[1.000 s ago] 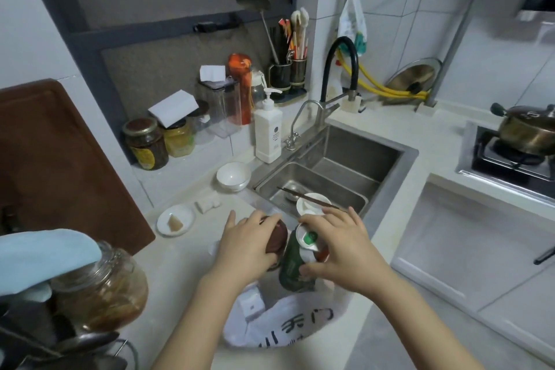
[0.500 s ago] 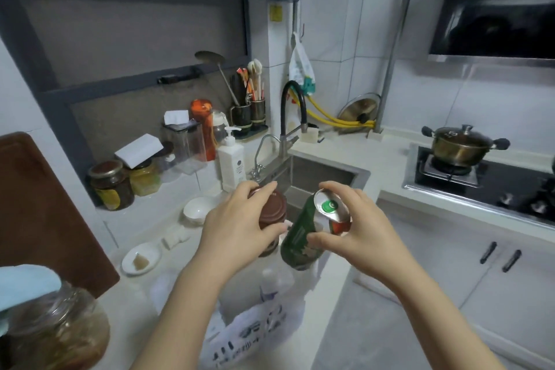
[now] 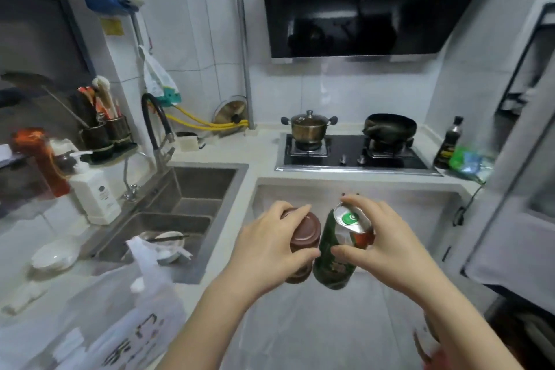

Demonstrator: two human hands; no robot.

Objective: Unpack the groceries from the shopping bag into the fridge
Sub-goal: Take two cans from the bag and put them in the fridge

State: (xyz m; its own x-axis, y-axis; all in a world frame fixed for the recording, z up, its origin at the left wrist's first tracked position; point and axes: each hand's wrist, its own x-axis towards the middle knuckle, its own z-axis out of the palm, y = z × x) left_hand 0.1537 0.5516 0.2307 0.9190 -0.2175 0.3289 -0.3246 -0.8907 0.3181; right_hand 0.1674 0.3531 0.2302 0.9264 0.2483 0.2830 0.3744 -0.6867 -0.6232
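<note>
Out over the floor in front of the counter, both hands are up with one drink each. The left hand (image 3: 264,252) is curled around a brown-lidded cup (image 3: 303,237), fingers wrapped over the lid from the side. The right hand (image 3: 387,246) grips a green can (image 3: 336,252) with a silver top, thumb low on the body and fingers hooked over the rim. Cup and can are side by side, pretty much touching, both tipped a little.

The white shopping bag (image 3: 99,318) sits on the counter at lower left, mouth open; can't tell what's in it. The sink (image 3: 192,198) has two basins, and the near one holds a white bowl (image 3: 168,242) with a pair of chopsticks (image 3: 168,238) across it. One more small white bowl (image 3: 54,255) sits on the counter left of the sink. One white pump bottle (image 3: 93,192) stands by the tap.

On the stove (image 3: 354,153) there are two burners: one lidded pot (image 3: 309,125) on the left, one black pan (image 3: 390,126) on the right. One dark bottle (image 3: 449,144) stands past the stove.
</note>
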